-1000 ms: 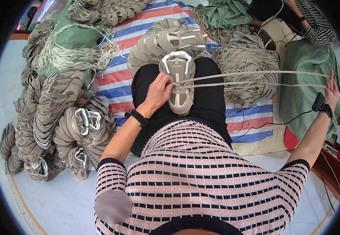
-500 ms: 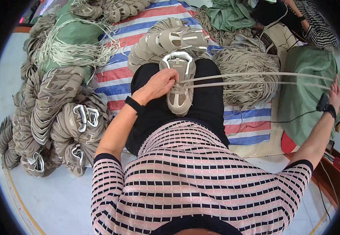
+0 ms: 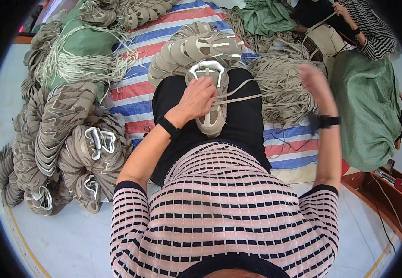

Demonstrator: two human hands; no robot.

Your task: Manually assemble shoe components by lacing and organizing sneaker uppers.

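Observation:
A beige-grey sneaker (image 3: 211, 121) with a white collar lining lies on my lap, its toe toward me. My left hand (image 3: 196, 98) is closed over its tongue and lacing area, fingers bent round it. From under those fingers two strands of a flat beige shoelace (image 3: 239, 99) run out to the right, over my dark trousers. My right hand (image 3: 317, 85) is raised to the right of the lap, beside a heap of beige laces (image 3: 279, 88). It is apart from the two strands and smeared by motion, so its fingers are unclear.
Nested rows of sneakers (image 3: 182, 53) lie beyond my knees on a striped sheet (image 3: 138, 95). More sneaker stacks (image 3: 66, 125) stand at the left, near pale laces (image 3: 80, 67) over a green sack. A green sack (image 3: 365, 111) stands right; a co-worker's hand (image 3: 343, 13) is at top right.
My right hand has come in from the far right to near the lace heap. The two strands, earlier stretched taut to it, now hang loose and short. My left hand stays on the sneaker.

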